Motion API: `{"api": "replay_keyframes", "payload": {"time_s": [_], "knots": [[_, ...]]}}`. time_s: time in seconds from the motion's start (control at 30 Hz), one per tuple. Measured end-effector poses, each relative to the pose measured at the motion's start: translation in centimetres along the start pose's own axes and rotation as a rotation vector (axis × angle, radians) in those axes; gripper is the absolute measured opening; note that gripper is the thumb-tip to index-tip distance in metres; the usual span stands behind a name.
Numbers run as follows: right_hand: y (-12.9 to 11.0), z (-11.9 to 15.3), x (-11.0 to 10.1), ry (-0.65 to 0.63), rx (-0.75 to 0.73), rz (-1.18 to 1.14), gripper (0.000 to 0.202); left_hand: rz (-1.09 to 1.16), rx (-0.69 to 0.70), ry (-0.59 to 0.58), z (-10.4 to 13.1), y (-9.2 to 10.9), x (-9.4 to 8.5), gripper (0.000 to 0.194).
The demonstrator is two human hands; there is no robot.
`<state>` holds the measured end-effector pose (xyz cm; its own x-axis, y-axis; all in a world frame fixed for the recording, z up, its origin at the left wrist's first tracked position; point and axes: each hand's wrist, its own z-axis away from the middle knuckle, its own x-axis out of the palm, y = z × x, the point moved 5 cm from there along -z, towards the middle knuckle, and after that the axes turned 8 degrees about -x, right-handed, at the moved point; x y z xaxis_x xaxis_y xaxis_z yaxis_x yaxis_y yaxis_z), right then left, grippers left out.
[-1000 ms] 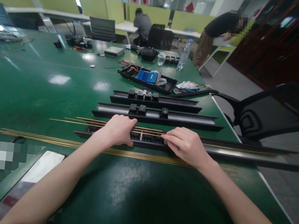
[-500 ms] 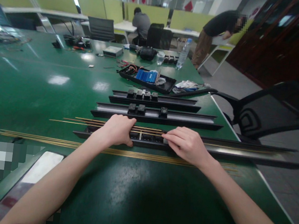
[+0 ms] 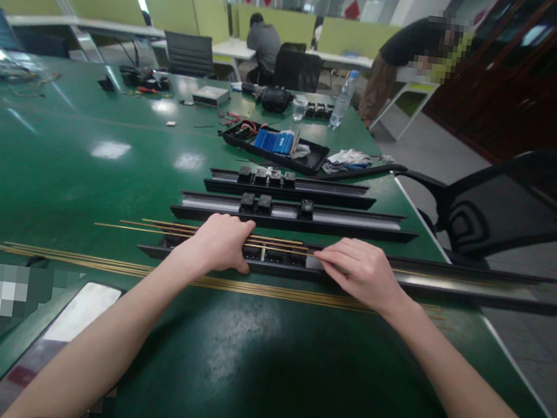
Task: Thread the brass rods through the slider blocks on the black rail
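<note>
My left hand (image 3: 221,243) is closed across the nearest black channel rail (image 3: 419,294), thumb on its near side and fingers over the far side. Several thin brass rods (image 3: 143,226) run beneath that palm, lying along the rail. Black square blocks (image 3: 276,256) sit inside the channel between my hands. To the right, my right hand (image 3: 362,269) pinches a brass rod (image 3: 287,248) near its right end, fingertips just above the rail. More brass rods (image 3: 269,292) lie on the table in front of the rail, passing under both forearms.
Two shorter rails (image 3: 287,223) (image 3: 285,194) with black blocks lie beyond on the green table (image 3: 250,367). Farther back are a black tray (image 3: 308,165) and a water bottle (image 3: 342,99). A phone (image 3: 52,344) is at left, a chair (image 3: 524,210) at right. Two people are in the background.
My right hand has shifted a little to the right, away from my left hand. The left hand keeps its place on the rail, and the rods look nearly unmoved.
</note>
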<state>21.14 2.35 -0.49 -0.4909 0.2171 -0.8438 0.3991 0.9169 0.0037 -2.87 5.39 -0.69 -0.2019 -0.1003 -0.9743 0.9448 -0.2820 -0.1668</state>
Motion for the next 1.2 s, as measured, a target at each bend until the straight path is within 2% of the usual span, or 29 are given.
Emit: {"api": "replay_keyframes", "payload": {"time_s": [0.73,1.2], "knots": [[1.9,4.0,-1.8,0.026,0.165,-0.081,0.013,0.015,-0.001,-0.021,-0.1,0.1,-0.1,0.061],[2.6,5.1,-1.9,-0.011,0.259,-0.061,0.014,0.018,0.008,-0.005,0.1,0.0,-0.2,0.061]]}}
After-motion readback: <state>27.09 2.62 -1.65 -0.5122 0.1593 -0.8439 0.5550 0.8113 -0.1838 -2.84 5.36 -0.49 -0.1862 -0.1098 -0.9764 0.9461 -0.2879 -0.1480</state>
